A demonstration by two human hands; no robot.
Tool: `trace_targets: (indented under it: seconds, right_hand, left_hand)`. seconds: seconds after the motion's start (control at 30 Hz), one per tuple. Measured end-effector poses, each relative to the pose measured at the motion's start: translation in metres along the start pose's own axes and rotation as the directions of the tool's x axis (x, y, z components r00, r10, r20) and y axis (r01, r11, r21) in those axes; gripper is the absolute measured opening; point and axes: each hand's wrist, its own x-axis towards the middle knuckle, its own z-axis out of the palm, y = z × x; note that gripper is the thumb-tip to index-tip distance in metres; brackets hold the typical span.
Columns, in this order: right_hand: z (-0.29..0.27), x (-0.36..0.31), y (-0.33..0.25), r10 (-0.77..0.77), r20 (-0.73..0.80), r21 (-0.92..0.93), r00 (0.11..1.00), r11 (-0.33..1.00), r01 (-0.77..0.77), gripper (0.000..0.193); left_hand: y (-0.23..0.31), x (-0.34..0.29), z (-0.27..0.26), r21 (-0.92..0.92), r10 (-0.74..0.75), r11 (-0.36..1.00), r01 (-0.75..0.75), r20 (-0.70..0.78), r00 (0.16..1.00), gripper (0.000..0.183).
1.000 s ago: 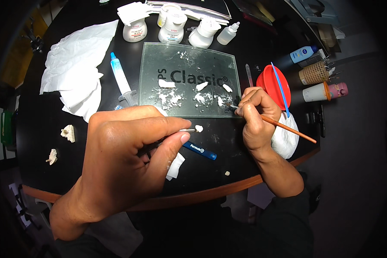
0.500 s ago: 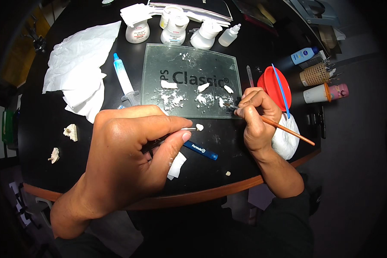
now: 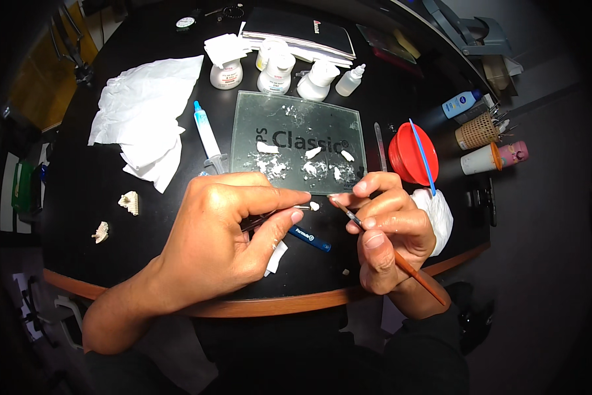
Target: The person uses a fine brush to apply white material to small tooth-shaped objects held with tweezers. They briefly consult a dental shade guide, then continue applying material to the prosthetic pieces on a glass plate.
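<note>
Between thumb and index finger, my left hand (image 3: 220, 224) is closed on metal tweezers (image 3: 302, 207), mostly hidden by the fingers. A small white tooth crown (image 3: 314, 206) sits at their tip. My right hand (image 3: 398, 230) grips a fine brush (image 3: 414, 273) with an orange-brown handle, its tip pointing up and left, a short gap from the crown. Beyond both hands lies a glass slab (image 3: 246, 122) bearing several white paste heaps (image 3: 267, 147) and smears. Below my left fingertips are a dark blue pen-shaped handle (image 3: 315, 241) and a folded white tissue (image 3: 276, 258).
A blue-tipped syringe (image 3: 205, 131) and crumpled white tissue (image 3: 141, 118) lie left, near two tooth-model pieces (image 3: 129, 203). White jars (image 3: 274, 78) and a dropper bottle (image 3: 350, 81) stand behind the slab. At right are a red bowl (image 3: 404, 155) with a blue stick (image 3: 422, 155) and white wadding (image 3: 437, 220).
My right hand has drawn the brush back from the paste on the slab, toward me and near the crown. The left still holds the crown in the tweezers. The whole view has shifted slightly.
</note>
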Motion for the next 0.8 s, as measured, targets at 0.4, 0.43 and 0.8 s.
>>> trace_targets:
  seconds: [0.4, 0.43, 0.8]
  right_hand:
    - [0.0040, 0.0046, -0.0105, 0.027, 0.032, -0.019, 0.999, 0.999, -0.027, 0.022]
    - [0.0035, 0.0055, -0.0106, 0.014, 0.050, -0.047, 0.999, 0.999, -0.011, 0.022]
    - [0.0031, 0.0048, -0.0088, -0.023, 0.088, -0.098, 0.996, 0.995, 0.032, 0.027]
  left_hand:
    - [0.0015, -0.0009, 0.0004, -0.106, -0.024, 0.994, 0.033, 0.077, 0.997, 0.017]
    - [0.0017, -0.0007, 0.0002, -0.101, -0.029, 0.994, 0.038, 0.087, 0.996, 0.016]
    - [0.0013, -0.0008, -0.0007, -0.119, -0.035, 0.992, 0.047, 0.099, 0.994, 0.018]
